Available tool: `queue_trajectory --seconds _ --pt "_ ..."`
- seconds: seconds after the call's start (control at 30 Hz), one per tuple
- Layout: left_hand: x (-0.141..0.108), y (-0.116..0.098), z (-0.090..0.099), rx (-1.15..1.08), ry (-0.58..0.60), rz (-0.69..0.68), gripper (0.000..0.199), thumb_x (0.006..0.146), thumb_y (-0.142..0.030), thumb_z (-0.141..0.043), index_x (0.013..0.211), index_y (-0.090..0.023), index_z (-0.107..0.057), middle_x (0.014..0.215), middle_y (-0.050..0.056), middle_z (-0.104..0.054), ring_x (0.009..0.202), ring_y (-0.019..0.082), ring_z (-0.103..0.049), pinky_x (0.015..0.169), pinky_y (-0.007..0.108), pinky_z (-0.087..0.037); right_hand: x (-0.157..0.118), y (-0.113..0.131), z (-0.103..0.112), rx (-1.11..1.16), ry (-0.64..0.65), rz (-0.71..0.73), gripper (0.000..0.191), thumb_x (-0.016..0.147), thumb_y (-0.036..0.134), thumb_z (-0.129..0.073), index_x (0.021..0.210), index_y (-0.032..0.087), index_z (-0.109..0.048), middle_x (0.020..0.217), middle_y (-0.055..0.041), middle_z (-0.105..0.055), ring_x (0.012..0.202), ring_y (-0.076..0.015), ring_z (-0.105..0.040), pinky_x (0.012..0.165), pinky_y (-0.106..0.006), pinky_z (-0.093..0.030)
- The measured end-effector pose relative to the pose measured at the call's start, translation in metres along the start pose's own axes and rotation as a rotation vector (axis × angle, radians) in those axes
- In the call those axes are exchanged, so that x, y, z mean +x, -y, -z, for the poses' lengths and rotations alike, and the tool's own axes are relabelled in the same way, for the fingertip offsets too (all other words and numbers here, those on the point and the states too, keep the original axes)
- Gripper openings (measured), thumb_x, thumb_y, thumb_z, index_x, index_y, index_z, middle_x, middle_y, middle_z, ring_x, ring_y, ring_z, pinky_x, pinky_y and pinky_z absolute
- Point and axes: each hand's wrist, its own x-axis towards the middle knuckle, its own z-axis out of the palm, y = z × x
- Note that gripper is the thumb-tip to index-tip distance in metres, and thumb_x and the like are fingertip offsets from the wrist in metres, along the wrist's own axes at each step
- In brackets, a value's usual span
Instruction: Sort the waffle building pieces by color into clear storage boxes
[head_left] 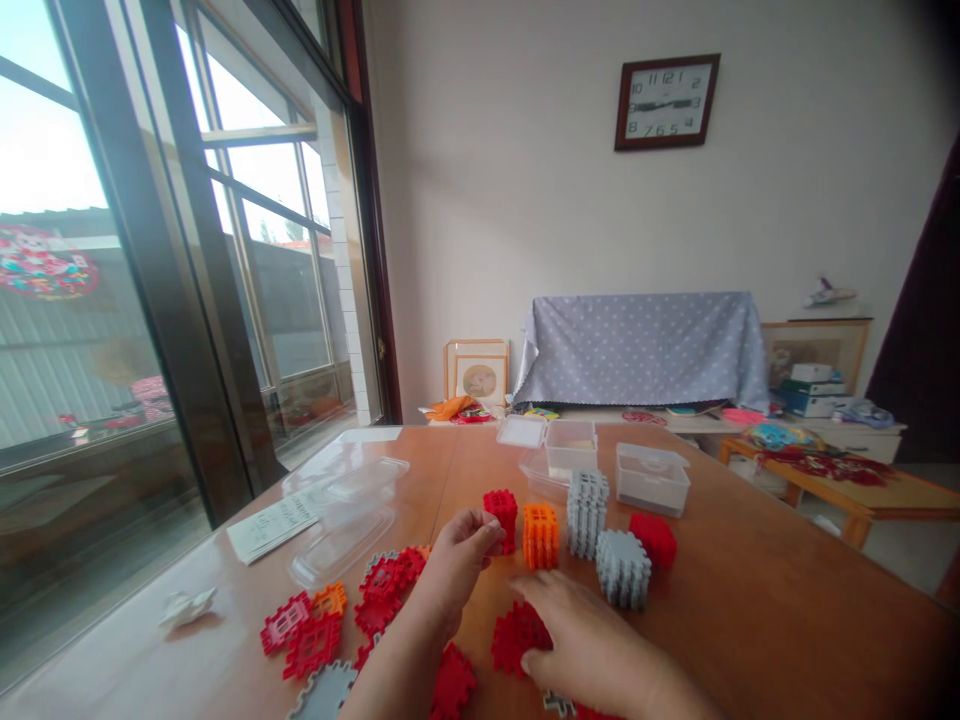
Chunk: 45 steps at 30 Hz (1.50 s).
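My left hand (466,552) is closed, thumb and fingertips pressed together at the side of an upright stack of red interlocking tiles (500,515). Whatever those fingertips grip, if anything, is hidden. My right hand (574,625) reaches over a solid red tile (517,640) with fingers stretched out and thumb apart near its lower edge. Just beyond the hands stand an orange tile stack (541,535), a tall grey stack (587,515), a shorter grey stack (624,568) and another red stack (652,540). Loose red window tiles (313,645) lie left of my left arm.
Clear plastic boxes (652,480) stand at the back of the wooden table (750,600). Transparent lids (341,545) and written paper sheets (274,525) lie on the left, near a crumpled tissue (187,608). A large grey tile (326,692) is at the front edge of view.
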Motion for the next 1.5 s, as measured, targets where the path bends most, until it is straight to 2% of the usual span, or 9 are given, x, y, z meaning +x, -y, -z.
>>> queue_trajectory --seconds 0.2,0.3,0.4,0.57,0.7,0.87,1.13,1.3,1.5 --pt "0.0 0.004 -0.001 0.012 0.196 -0.006 0.024 0.073 -0.02 -0.061 0.096 -0.019 -0.066 0.095 0.002 -0.07 0.083 0.015 -0.059 0.076 0.027 -0.04 0.013 -0.005 0.007 0.45 -0.208 -0.094 0.024 0.083 0.03 -0.065 0.106 0.023 -0.067 0.1 -0.0036 -0.074 0.094 -0.0218 -0.067 0.08 -0.03 -0.048" --pt "-0.002 0.003 -0.003 0.02 0.269 0.005 0.028 0.074 -0.021 -0.062 0.1 -0.019 -0.068 0.099 0.002 -0.071 0.088 0.016 -0.06 0.08 0.028 -0.041 0.02 -0.01 0.004 0.731 -0.248 -0.209 0.022 0.09 0.041 -0.059 0.097 0.021 -0.066 0.086 -0.0025 -0.072 0.085 -0.0206 -0.068 0.065 -0.027 -0.048" --pt "0.002 0.007 -0.004 0.004 0.246 0.021 0.032 0.072 -0.027 -0.068 0.104 -0.02 -0.067 0.098 0.002 -0.071 0.086 0.016 -0.061 0.077 0.027 -0.042 0.024 -0.014 0.0 0.983 -0.25 -0.266 0.029 0.091 0.048 -0.056 0.091 0.02 -0.064 0.083 -0.0028 -0.071 0.077 -0.0201 -0.069 0.056 -0.026 -0.047" --pt "0.013 0.021 -0.004 -0.004 0.182 0.079 0.037 0.066 -0.045 -0.079 0.085 -0.018 -0.063 0.073 0.0 -0.066 0.067 0.014 -0.058 0.063 0.025 -0.038 0.027 -0.015 -0.005 1.23 -0.268 -0.318 0.027 0.089 0.047 -0.058 0.091 0.02 -0.061 0.084 -0.0031 -0.073 0.07 -0.0178 -0.07 0.063 -0.029 -0.053" --pt "0.014 0.022 -0.005 -0.022 0.158 0.085 0.045 0.061 -0.051 -0.084 0.078 -0.018 -0.06 0.067 -0.001 -0.063 0.063 0.013 -0.056 0.06 0.024 -0.037 0.027 -0.018 -0.005 1.24 -0.298 -0.334 0.03 0.088 0.049 -0.06 0.096 0.02 -0.064 0.086 -0.0039 -0.073 0.075 -0.0175 -0.069 0.066 -0.028 -0.053" --pt "0.01 0.016 -0.005 -0.082 0.133 0.036 0.044 0.062 -0.052 -0.084 0.077 -0.017 -0.061 0.068 0.0 -0.064 0.062 0.012 -0.056 0.061 0.024 -0.038 0.025 -0.02 -0.003 1.105 -0.384 -0.336 0.031 0.084 0.047 -0.067 0.091 0.018 -0.07 0.08 -0.0018 -0.067 0.068 -0.0128 -0.061 0.053 -0.02 -0.042" --pt "0.008 0.01 -0.008 -0.096 0.053 -0.046 0.041 0.066 -0.049 -0.081 0.086 -0.017 -0.064 0.068 0.0 -0.062 0.061 0.012 -0.053 0.06 0.024 -0.037 0.025 -0.019 -0.004 1.18 -0.355 -0.309 0.03 0.084 0.044 -0.068 0.097 0.017 -0.068 0.077 0.0001 -0.065 0.066 -0.0122 -0.061 0.055 -0.021 -0.043" --pt "0.005 0.008 -0.009 -0.05 0.068 -0.098 0.037 0.069 -0.035 -0.077 0.1 -0.018 -0.064 0.086 0.002 -0.067 0.07 0.013 -0.057 0.064 0.024 -0.04 0.028 -0.025 -0.005 1.164 -0.42 -0.35 0.035 0.084 0.044 -0.069 0.106 0.017 -0.068 0.076 0.0014 -0.063 0.064 -0.0119 -0.06 0.055 -0.022 -0.044" --pt "0.0 0.013 -0.008 0.187 0.186 -0.258 0.053 0.072 -0.017 -0.069 0.124 -0.02 -0.061 0.113 0.007 -0.067 0.08 0.015 -0.058 0.068 0.025 -0.044 0.031 -0.032 -0.005 1.127 -0.452 -0.373 0.038 0.082 0.047 -0.071 0.106 0.017 -0.069 0.074 0.0009 -0.064 0.063 -0.0127 -0.059 0.054 -0.022 -0.043"
